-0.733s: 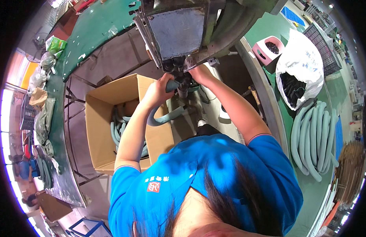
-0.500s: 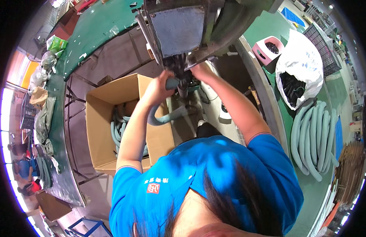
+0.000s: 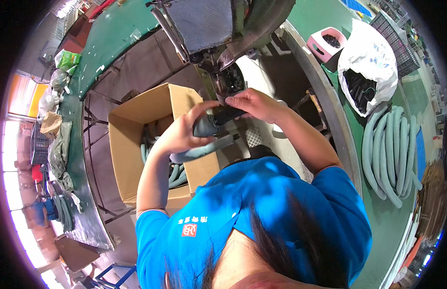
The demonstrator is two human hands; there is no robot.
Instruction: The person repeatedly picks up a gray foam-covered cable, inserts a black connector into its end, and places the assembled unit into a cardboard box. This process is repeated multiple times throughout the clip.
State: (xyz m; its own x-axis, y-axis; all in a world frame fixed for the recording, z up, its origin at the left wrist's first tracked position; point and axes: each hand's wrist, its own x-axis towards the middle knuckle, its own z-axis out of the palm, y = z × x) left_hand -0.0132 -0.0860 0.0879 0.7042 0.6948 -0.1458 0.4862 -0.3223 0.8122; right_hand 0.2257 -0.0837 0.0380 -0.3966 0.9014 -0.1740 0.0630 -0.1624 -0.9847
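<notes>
Head view is showing a person in a blue shirt standing over a grey machine mounted above a green-edged workbench. The left hand is wrapping closed around a grey-teal padded tube, gripping its upper bend while the tube's lower end is sticking out to the right, below the palm. The right hand is pinching the tube's dark end piece between thumb and fingers, holding it directly beneath the machine's lower head. The two hands are sitting just beside each other, with the tube running between them.

Below the left forearm, an open brown cardboard box is standing with its flaps raised; more grey-teal tubes are lying coiled inside it. On the green surface at the right, a bundle of long grey-teal tubes is lying bent in a curve. Above that bundle, a white plastic bag is gaping open, with small black parts filling its mouth. Beside the bag's upper left, a pink rectangular tub is holding dark pieces. At the far left, a green packet and crumpled clear bags are resting along the bench edge. A small red-and-white emblem is sitting on the shirt's back; its wording is too small to tell.
</notes>
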